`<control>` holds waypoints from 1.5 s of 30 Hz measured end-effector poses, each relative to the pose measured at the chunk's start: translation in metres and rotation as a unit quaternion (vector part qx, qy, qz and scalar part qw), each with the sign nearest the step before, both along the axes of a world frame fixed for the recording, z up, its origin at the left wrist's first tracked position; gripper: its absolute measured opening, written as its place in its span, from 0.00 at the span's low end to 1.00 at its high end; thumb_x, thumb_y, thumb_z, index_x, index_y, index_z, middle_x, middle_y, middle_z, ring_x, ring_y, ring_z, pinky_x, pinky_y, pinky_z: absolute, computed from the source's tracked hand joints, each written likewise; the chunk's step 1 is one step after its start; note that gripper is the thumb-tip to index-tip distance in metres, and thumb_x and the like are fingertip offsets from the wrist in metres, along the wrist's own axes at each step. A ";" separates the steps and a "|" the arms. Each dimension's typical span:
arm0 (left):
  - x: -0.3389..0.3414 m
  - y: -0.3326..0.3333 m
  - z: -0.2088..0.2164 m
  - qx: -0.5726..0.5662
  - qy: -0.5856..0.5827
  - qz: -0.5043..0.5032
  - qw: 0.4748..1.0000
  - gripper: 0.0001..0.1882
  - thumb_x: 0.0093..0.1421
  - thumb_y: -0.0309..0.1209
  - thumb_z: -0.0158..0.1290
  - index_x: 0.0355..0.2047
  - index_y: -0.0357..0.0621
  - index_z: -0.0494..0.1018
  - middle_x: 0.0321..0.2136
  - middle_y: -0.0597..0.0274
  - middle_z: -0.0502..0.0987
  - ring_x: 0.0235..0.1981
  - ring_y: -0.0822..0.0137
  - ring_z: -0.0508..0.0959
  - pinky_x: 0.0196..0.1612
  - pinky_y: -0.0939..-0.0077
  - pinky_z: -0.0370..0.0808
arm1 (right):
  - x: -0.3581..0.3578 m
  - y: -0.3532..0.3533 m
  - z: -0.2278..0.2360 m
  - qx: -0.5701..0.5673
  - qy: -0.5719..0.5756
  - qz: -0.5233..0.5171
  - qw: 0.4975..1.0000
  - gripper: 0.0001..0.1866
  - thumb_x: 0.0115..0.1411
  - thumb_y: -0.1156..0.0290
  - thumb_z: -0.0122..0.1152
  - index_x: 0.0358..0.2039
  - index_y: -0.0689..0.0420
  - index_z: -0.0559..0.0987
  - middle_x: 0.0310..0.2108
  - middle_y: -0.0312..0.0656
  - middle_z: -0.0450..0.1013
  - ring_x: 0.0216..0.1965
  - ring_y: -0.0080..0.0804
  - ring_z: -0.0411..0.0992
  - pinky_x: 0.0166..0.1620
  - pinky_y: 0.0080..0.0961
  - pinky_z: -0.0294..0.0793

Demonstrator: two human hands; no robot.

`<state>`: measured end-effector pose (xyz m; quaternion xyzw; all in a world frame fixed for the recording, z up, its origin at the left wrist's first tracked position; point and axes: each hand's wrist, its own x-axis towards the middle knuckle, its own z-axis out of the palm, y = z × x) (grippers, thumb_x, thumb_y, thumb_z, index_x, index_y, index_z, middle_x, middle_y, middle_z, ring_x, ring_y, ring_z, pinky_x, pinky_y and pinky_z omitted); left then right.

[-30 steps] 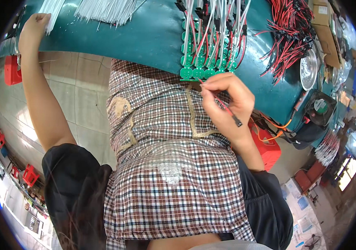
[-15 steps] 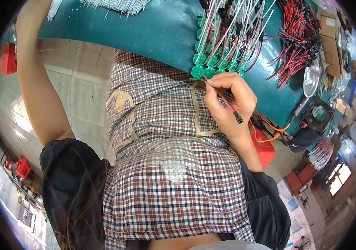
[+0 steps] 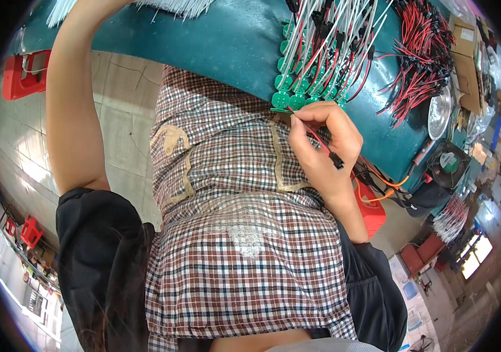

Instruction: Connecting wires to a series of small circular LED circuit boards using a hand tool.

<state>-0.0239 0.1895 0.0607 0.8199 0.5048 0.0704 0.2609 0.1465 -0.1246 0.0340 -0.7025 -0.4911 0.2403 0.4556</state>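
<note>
Between the thumb and fingers of my right hand [image 3: 339, 135] is a short red-and-black wire lead with a black plug [image 3: 336, 159] hanging over the palm. My fingertips are at the table edge, beside the nearest of several small green circuit boards [image 3: 281, 100] laid in rows. White and red wires [image 3: 321, 44] with black plugs stand up from the boards. My left forearm [image 3: 75, 111] reaches up to the far left, where the hand itself is beyond the picture's top edge. Close to that arm lies a pile of white wires [image 3: 183, 7].
A heap of red-and-black leads [image 3: 420, 53] lies on the green table [image 3: 221, 53] at the right. Beyond it are a metal dish [image 3: 439, 114], a tool with an orange cable [image 3: 419, 157] and a small fan [image 3: 447, 164]. Red stools [image 3: 19, 79] stand below.
My left arm has swung right, and its hand has gone out past the top edge. The right hand keeps its pinch on the lead, almost still.
</note>
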 end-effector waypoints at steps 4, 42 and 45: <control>-0.002 0.003 -0.003 -0.025 0.011 -0.009 1.000 0.13 0.54 0.31 0.57 0.19 0.33 0.75 0.14 0.65 0.72 0.17 0.75 0.71 0.23 0.75 0.68 | 0.001 0.003 0.000 -0.020 0.005 -0.005 1.000 0.05 0.53 0.85 0.66 0.31 0.65 0.80 0.28 0.39 0.77 0.27 0.21 0.74 0.32 0.17 0.73; 0.006 -0.002 0.002 -0.150 -0.074 0.000 0.986 0.12 0.56 0.28 0.56 0.16 0.37 0.74 0.13 0.68 0.70 0.15 0.77 0.69 0.20 0.79 0.64 | 0.151 0.050 0.005 -0.293 -0.411 -0.254 0.825 0.19 0.57 0.52 0.63 0.29 0.58 0.84 0.29 0.51 0.81 0.32 0.51 0.80 0.39 0.42 0.77; 0.000 0.002 0.005 -0.150 -0.022 -0.015 0.988 0.15 0.56 0.29 0.55 0.14 0.38 0.73 0.11 0.69 0.69 0.14 0.77 0.68 0.20 0.78 0.63 | 0.156 0.053 0.007 -0.292 -0.368 -0.230 0.852 0.17 0.54 0.55 0.64 0.29 0.58 0.84 0.30 0.50 0.81 0.36 0.53 0.79 0.43 0.44 0.77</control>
